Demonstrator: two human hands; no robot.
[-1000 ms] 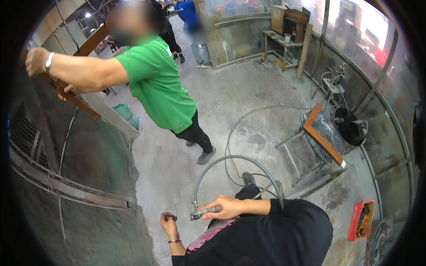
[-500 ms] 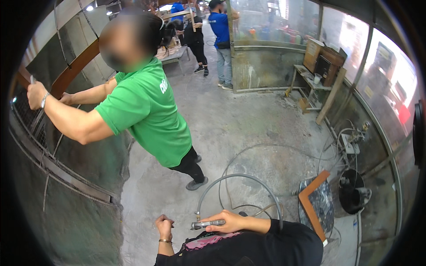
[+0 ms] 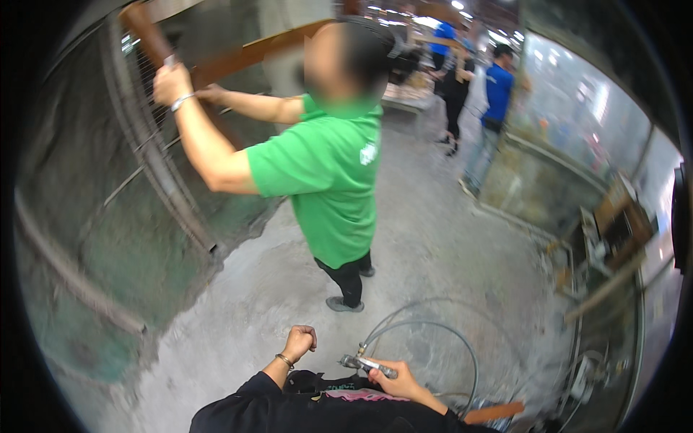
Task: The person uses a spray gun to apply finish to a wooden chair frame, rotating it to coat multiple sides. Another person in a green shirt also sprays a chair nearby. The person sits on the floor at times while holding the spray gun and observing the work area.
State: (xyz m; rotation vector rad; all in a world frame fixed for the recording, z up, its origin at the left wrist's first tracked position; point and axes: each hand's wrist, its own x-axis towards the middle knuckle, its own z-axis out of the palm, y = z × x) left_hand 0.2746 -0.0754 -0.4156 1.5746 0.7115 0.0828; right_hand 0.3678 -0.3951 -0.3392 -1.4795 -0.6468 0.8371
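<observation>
Bright lights shine at the top. The right side glares white. Everything looks a bit blurry. Edges bend round, with black corners.

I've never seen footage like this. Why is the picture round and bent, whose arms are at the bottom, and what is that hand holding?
There is no machine: a person wears a wide-angle camera on the head, looking down, which bends straight edges. The dark-sleeved arms at the bottom are theirs. The right hand grips a slim silver metal tool joined to a grey hose looping over the concrete floor. The left hand is a closed fist that seems to hold nothing. Ahead, a co-worker in a green shirt grips a brown wooden frame.
</observation>
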